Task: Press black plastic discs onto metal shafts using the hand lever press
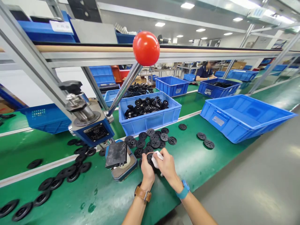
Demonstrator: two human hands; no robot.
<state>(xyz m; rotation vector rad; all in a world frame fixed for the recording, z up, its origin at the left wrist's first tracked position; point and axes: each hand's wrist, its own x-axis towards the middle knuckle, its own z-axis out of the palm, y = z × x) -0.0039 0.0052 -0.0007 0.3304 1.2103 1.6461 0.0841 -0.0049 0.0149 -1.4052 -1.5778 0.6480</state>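
Red and round, a knob tops a metal lever. Lower down, the left hand, partly closed, holds a black disc; the right hand pinches a white cloth against it, near loose discs.

Ceiling lights, distant person, apparently seated

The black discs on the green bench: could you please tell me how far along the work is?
Behind the loose discs, a blue bin holds many black parts, possibly finished, though I cannot confirm that. The left hand holds one black disc while the right hand holds a white cloth against it. The loose discs may be what is left.
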